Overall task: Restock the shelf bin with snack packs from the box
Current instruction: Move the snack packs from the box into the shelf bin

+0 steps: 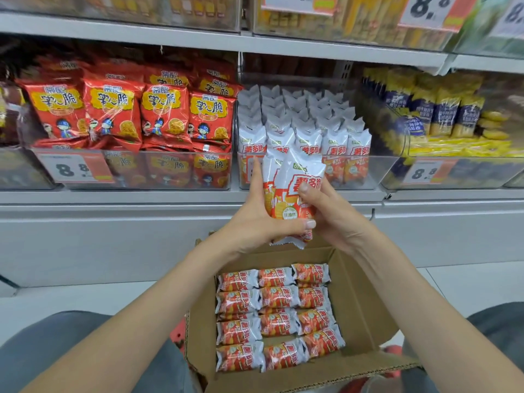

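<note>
Both hands, left hand (256,219) and right hand (330,214), clasped round a bunch of snack packs (292,191), upright, just in front of the shelf bin (380,168), above the box (365,313). Mid-transfer, apparently; next: lift over the bin's front wall, slot among standing packs.

The snack packs (292,191) held up in both hands are glossy film, white and orange, with crimped saw-tooth seals, and the same shiny wrap covers the packs in the box (365,316), which is matt brown corrugated cardboard with a rough torn edge. The shelf bin (380,171) is clear, smooth plastic that catches reflections, and the shelf (113,198) under it looks like smooth grey painted metal. The red packs (113,114) beside it are glossy, crinkled foil-like film, and the price card (75,168) is paper.
</note>
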`<control>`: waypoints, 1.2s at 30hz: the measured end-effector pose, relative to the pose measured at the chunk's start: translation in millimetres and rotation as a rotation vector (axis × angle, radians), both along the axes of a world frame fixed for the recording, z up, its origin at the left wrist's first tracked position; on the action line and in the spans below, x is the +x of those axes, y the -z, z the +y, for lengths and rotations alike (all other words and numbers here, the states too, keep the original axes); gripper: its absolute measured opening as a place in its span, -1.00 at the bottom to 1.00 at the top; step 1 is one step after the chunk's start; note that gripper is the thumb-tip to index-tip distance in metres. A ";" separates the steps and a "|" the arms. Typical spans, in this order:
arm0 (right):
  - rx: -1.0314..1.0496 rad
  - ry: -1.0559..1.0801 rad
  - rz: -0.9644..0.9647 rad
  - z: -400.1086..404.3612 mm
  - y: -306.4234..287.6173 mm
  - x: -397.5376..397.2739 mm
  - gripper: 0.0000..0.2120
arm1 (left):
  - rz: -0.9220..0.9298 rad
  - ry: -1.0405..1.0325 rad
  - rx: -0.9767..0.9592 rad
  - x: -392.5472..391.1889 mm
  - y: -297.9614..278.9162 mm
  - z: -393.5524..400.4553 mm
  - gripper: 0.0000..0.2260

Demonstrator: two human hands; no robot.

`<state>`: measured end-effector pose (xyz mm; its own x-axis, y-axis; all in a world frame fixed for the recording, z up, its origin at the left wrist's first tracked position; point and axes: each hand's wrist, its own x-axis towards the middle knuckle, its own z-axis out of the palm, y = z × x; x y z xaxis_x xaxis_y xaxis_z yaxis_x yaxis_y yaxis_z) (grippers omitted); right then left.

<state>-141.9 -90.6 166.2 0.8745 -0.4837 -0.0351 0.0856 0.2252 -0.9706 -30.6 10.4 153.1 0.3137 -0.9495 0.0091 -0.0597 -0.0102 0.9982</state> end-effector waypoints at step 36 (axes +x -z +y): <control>-0.562 0.162 0.061 -191.1 -69.4 216.0 -0.54 | -1.792 -0.338 -0.051 106.8 14.7 -88.0 -0.35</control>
<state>74.1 -281.7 235.6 0.7922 -0.5699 0.2180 0.0166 -0.3369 -0.9414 76.2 -77.6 138.4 0.0508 -0.8426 0.5362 -0.9393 -0.2227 -0.2610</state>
